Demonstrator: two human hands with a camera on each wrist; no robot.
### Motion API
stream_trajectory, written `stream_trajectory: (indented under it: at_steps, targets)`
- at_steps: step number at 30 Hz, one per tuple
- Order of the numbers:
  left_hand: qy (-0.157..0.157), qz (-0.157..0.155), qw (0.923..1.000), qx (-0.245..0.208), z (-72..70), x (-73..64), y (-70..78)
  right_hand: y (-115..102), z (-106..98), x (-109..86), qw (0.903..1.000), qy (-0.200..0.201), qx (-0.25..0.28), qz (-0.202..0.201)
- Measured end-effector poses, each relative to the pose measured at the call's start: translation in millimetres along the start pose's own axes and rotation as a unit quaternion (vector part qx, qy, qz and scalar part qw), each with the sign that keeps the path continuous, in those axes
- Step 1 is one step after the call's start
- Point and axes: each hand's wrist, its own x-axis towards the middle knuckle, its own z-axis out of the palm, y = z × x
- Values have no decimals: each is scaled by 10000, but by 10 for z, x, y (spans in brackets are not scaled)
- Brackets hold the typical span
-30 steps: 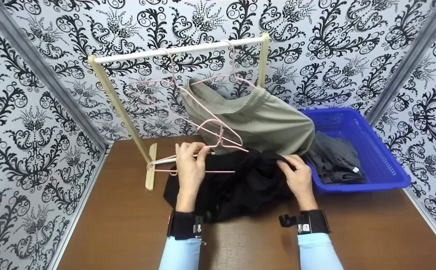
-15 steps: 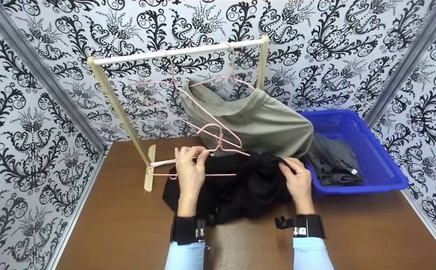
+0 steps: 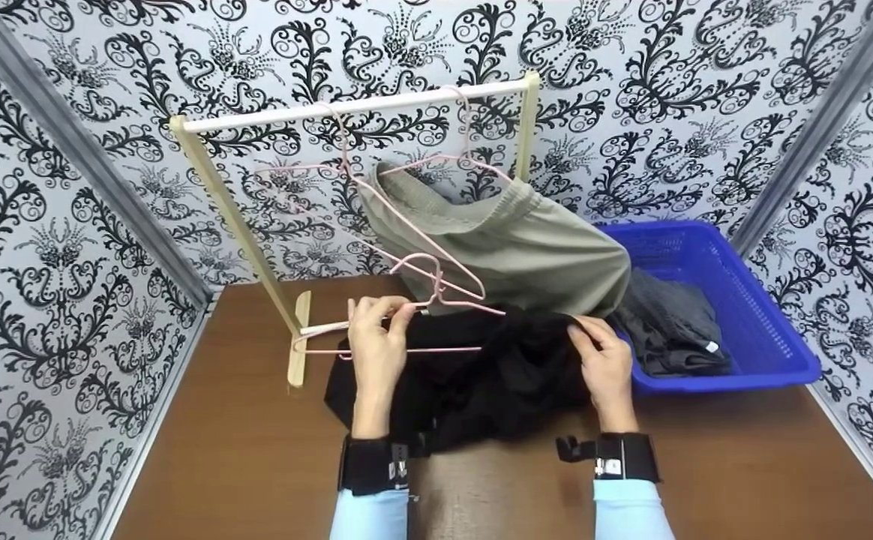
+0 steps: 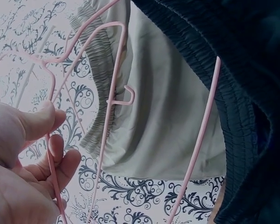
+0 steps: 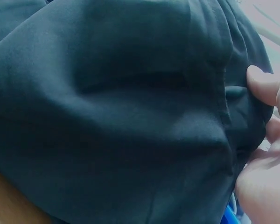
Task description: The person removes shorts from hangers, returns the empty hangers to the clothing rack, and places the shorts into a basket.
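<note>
In the head view my left hand (image 3: 376, 349) pinches a pink wire hanger (image 3: 436, 289) by its left shoulder, thumb against fingers, with the hook pointing up. The hanger's right end runs into a black garment (image 3: 511, 397) with a gathered elastic waistband, seen from close by in the left wrist view, the waistband (image 4: 238, 135) standing open around the wire. My right hand (image 3: 605, 360) grips the garment's upper right edge; in the right wrist view its thumb (image 5: 263, 86) presses on the cloth. The hanger's right tip is hidden by the fabric.
Behind stands a rack with a white rail (image 3: 256, 118), carrying an unfilled pink hanger (image 3: 399, 210) and a grey-green elastic-waist garment (image 3: 511, 240). To the right, a blue basket (image 3: 766, 315) holds dark grey folded clothing (image 3: 673, 322). All stand on a brown table (image 3: 234, 442).
My right hand has shifted slightly right, drawing the garment's edge with it. My left hand keeps its pinch on the hanger, which has dipped a little in the view.
</note>
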Motion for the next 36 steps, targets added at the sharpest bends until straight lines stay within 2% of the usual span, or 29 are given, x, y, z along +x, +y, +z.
stream_trajectory:
  at_steps: [5, 9, 16, 22, 28, 36]
  targets:
    - [26, -52, 10000, -72, -17, -15, -31, -12, -31, 5, 9993, 83, 247, 260]
    - [83, 27, 9999, -85, -52, 2, -41, -27, -37, 3, 9983, 170, 298, 461]
    - [226, 109, 9997, -27, -125, 16, -77, -41, -59, -17, 9939, 354, -72, 1045]
    - [212, 72, 9997, -9, -161, 9, -82, -49, -79, -46, 9870, 430, -409, 1492]
    - [259, 82, 9996, 57, -198, 24, -88, -34, -101, -52, 9806, 550, -582, 1788]
    - [277, 104, 9995, 56, -276, 44, -68, -2, -146, -64, 9731, 472, -984, 2031]
